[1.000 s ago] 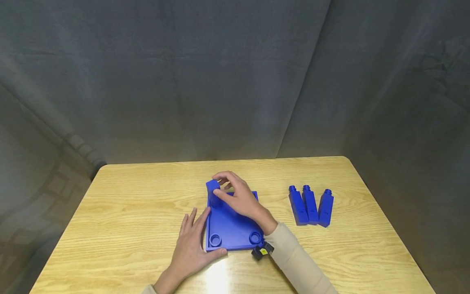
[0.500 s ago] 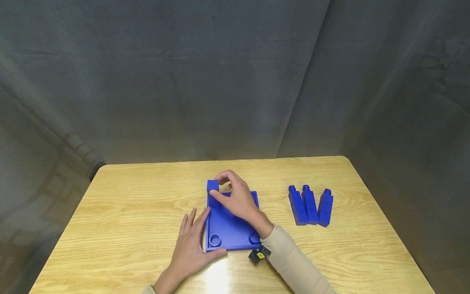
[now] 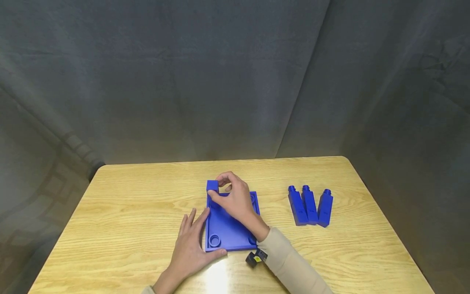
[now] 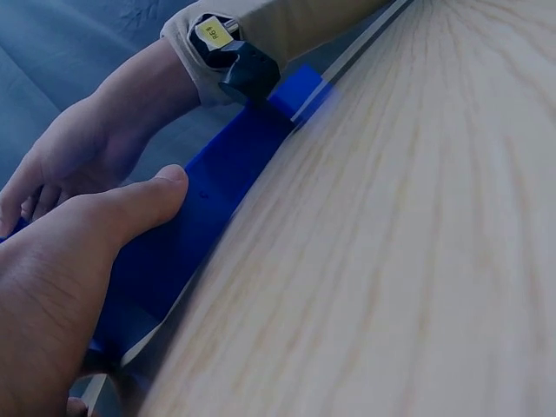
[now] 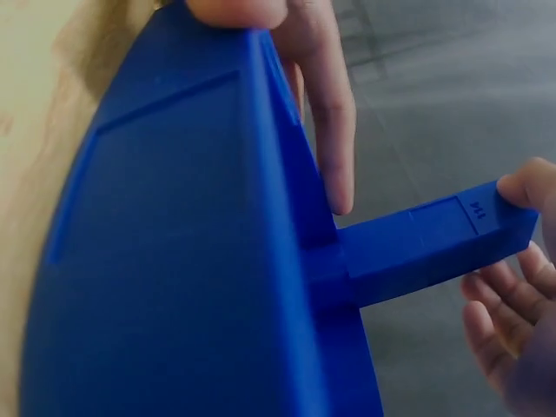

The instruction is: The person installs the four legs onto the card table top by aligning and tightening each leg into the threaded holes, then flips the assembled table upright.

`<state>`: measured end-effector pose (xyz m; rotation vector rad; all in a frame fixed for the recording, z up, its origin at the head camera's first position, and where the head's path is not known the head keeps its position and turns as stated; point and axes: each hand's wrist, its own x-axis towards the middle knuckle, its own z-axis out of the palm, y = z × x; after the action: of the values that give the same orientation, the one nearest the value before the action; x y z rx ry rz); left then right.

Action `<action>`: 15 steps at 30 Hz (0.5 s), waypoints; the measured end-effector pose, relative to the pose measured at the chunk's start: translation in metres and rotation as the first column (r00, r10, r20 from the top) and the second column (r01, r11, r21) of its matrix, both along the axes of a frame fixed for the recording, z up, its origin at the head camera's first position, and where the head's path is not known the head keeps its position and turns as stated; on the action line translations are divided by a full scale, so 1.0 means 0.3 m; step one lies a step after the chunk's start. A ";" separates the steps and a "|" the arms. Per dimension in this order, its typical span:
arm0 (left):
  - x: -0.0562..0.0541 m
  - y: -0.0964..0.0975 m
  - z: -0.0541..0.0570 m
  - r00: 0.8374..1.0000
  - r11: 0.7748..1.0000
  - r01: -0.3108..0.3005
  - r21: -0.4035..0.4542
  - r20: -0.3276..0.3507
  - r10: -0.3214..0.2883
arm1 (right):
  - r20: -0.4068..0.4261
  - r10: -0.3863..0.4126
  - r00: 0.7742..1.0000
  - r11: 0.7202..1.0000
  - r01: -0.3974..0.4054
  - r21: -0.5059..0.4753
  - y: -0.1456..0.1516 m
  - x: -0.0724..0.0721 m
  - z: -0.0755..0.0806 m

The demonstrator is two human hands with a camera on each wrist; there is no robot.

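Note:
A shallow blue square panel (image 3: 231,228) with a raised rim lies on the table, round sockets (image 3: 214,240) in its corners. At its far left corner a square blue leg (image 3: 212,185) stands upright, its lower end hidden in the head view. My right hand (image 3: 236,200) pinches the leg near its top between thumb and fingers; the right wrist view shows the leg (image 5: 426,243) meeting the panel. My left hand (image 3: 192,245) braces the panel's near left corner, fingers straight and spread along the left side, thumb (image 4: 156,195) against the near edge.
Three more blue legs lie to the right of the panel: a left one (image 3: 298,208), a middle one (image 3: 310,206) and a right one (image 3: 325,208), with their threaded ends pointing away. Dark cloth (image 3: 191,81) hangs behind the wooden table (image 3: 128,212).
The leg has turned, its top face now square with the panel. My right thumb and wrist have shifted left with it, the forearm swinging slightly left. The left hand stays put.

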<state>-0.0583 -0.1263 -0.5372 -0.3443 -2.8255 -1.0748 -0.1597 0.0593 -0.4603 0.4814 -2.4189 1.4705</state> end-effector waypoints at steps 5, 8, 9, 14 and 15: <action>0.002 0.001 0.007 0.999 1.000 -0.025 -0.004 0.024 0.025 | -0.016 -0.028 0.999 1.000 0.028 0.012 -0.010 0.006 -0.004; 0.001 0.003 0.009 0.999 1.000 -0.026 -0.007 0.028 0.026 | -0.031 -0.044 0.999 0.999 0.045 0.021 -0.014 0.009 -0.008; 0.001 0.003 0.009 0.999 1.000 -0.025 -0.007 0.028 0.025 | -0.034 -0.049 0.998 0.999 0.049 0.023 -0.015 0.010 -0.009; 0.002 0.004 0.011 0.999 1.000 -0.027 -0.008 0.031 0.027 | -0.033 -0.044 0.999 0.999 0.044 0.008 -0.017 0.014 -0.012; 0.002 0.004 0.012 0.999 1.000 -0.028 -0.009 0.032 0.028 | -0.028 -0.037 0.999 0.999 0.036 -0.003 -0.017 0.014 -0.012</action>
<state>-0.0577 -0.1251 -0.5336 -0.2905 -2.8548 -1.0725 -0.1555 0.0541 -0.4640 0.4517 -2.3910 1.4425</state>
